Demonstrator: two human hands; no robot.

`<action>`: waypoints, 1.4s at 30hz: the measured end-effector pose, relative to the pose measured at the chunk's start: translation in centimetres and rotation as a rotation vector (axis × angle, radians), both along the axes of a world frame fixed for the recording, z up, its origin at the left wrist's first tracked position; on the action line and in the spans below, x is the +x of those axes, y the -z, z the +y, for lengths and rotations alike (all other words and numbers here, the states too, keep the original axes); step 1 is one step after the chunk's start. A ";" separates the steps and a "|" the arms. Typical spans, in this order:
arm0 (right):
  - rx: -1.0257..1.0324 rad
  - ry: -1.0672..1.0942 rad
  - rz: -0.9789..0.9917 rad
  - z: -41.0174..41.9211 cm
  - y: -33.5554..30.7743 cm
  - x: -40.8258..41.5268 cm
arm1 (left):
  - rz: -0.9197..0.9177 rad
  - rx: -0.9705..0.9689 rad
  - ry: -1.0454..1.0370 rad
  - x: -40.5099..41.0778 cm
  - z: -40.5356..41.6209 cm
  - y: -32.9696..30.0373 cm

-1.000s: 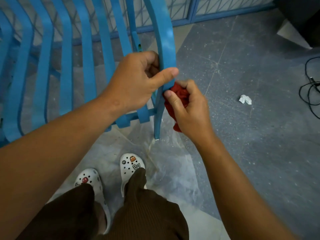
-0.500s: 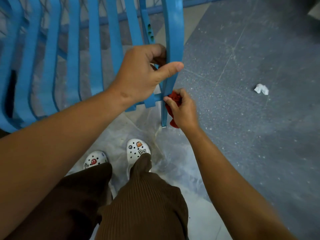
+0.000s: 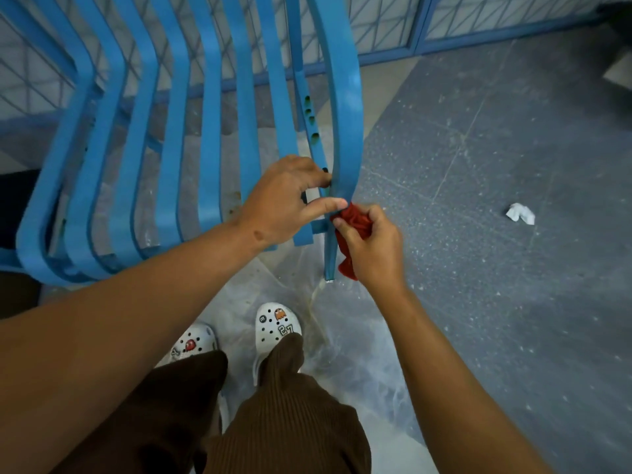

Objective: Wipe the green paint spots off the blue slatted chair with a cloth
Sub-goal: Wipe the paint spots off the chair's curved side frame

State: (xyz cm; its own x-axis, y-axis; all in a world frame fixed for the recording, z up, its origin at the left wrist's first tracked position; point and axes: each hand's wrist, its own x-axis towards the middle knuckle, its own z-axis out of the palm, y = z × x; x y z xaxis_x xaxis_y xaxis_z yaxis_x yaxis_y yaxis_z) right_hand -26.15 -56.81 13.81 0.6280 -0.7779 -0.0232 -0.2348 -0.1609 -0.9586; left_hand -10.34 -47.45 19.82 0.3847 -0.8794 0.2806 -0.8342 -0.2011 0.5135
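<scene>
I see the blue slatted chair (image 3: 212, 131) filling the upper left of the head view, its curved slats running up and away from my grip. The outermost right slat (image 3: 345, 138) bends down into a thin leg that ends on the floor just below my hands. On the narrower slat just left of it, above my left hand, sits a column of dark green paint spots (image 3: 309, 112).

My left hand (image 3: 284, 203) clamps that outer slat low down: the thumb lies across its front face, the curled fingers reach in from the left side, so the slat is pinched between them. Immediately right of the thumb tip, my right hand (image 3: 372, 248) has its fingers curled round a bunched red cloth (image 3: 352, 224), pressing it against the right edge of the same slat. A tail of the cloth hangs below the fist, beside the leg's foot.

Under the grip lies a sheet of clear plastic (image 3: 342, 354) over pale floor, and on it stand two white clogs (image 3: 275, 326) with small charms, topped by brown ribbed trousers (image 3: 284, 422). Right of my right hand stretches grey speckled floor (image 3: 496, 268), with a crumpled white scrap of paper (image 3: 520, 213) well apart from the chair. Beyond the slats runs a blue-framed mesh fence (image 3: 386, 25).
</scene>
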 end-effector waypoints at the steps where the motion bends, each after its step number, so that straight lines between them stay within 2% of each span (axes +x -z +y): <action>1: -0.009 -0.001 0.010 0.0 0.8 0.2 | -0.008 0.002 0.015 0.3 0.0 0.3; 9: -0.084 -0.005 0.165 -0.2 6.4 1.0 | -0.065 0.016 0.048 0.6 -0.3 1.8; 14: -0.123 -0.089 0.259 -1.3 4.9 0.9 | -0.134 0.069 0.027 0.3 -0.2 1.6; 19: -0.227 -0.110 0.173 -2.1 1.3 0.5 | -0.187 0.123 0.025 0.6 -0.4 1.7; 24: -0.206 -0.092 0.170 -1.9 3.8 1.0 | -0.249 0.121 0.022 0.5 -0.5 2.5; 29: -0.108 -0.104 0.266 -1.5 8.8 1.2 | -0.345 0.058 0.000 0.0 -0.8 2.8; 35: -0.098 -0.191 0.426 -2.1 10.5 1.4 | -0.420 0.158 -0.027 -0.3 -0.8 2.3; 42: -0.212 -0.180 0.296 -3.3 5.9 1.1 | -0.474 0.255 -0.048 -0.5 -1.1 2.0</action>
State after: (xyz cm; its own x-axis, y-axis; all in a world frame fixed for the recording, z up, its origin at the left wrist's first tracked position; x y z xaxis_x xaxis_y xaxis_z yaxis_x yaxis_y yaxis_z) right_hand -25.08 -60.11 7.96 0.7448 -0.6631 -0.0745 -0.4460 -0.4116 -0.7948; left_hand -10.80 -48.54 17.78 0.3096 -0.9267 0.2130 -0.9493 -0.3141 0.0132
